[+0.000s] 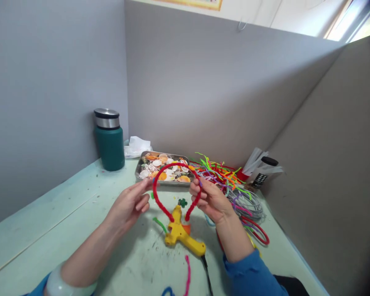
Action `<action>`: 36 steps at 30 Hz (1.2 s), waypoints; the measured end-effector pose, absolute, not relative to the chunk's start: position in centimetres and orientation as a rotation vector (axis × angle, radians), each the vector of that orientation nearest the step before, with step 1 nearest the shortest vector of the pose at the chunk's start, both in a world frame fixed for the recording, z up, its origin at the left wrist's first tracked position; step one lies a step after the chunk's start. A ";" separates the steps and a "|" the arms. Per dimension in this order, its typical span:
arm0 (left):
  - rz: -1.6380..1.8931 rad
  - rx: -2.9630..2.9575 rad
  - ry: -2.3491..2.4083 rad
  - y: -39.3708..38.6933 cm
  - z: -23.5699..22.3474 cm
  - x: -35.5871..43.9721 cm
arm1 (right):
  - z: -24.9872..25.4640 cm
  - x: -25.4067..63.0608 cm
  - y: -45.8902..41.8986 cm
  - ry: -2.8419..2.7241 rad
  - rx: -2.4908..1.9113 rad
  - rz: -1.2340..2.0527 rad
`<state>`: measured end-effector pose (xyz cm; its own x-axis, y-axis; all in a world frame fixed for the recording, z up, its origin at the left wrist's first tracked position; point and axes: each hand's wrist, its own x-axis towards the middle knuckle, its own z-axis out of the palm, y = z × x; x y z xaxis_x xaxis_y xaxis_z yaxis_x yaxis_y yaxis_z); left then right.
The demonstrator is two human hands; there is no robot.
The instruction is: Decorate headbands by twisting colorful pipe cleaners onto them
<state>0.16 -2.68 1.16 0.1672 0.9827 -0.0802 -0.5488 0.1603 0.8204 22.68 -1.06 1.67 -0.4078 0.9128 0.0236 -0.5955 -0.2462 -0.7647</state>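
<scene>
A red fuzzy headband (177, 164), wrapped in pipe cleaner, is held up above the table with its two ends pointing down. My right hand (211, 197) pinches its right side, where a purple bit shows. At the left side, my left hand (131, 203) has its fingertips on the band near a small blue bit; the other fingers are curled, and the thumb's hold is partly hidden. Below the band lies a yellow glue gun (185, 238) with a black cord. Around it are a dark green flower shape (183, 202), a green pipe cleaner piece (159, 224) and a pink one (188, 275).
A metal tray (138, 168) of shells and a white tissue (137, 144) sit at the back. To the left stands a green bottle (110, 148). Coloured pipe cleaners (216, 168), a grey wire coil (249, 205) and a black-lidded container (265, 172) crowd the right. Grey partitions enclose the table.
</scene>
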 end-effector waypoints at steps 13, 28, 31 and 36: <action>1.134 0.775 0.550 -2.8 0.2 0.6 | 0.6 20.9 -1.0 -0.776 -0.410 1.755; 1.238 0.947 0.775 -2.3 0.7 0.2 | 0.4 23.2 -0.6 -1.271 -0.698 1.467; 1.296 0.979 0.831 -1.9 0.4 0.1 | 1.1 23.3 -0.7 -1.425 -0.819 1.323; 1.285 0.999 0.853 -1.7 0.1 0.1 | 1.6 23.1 -0.8 -1.600 -1.021 1.117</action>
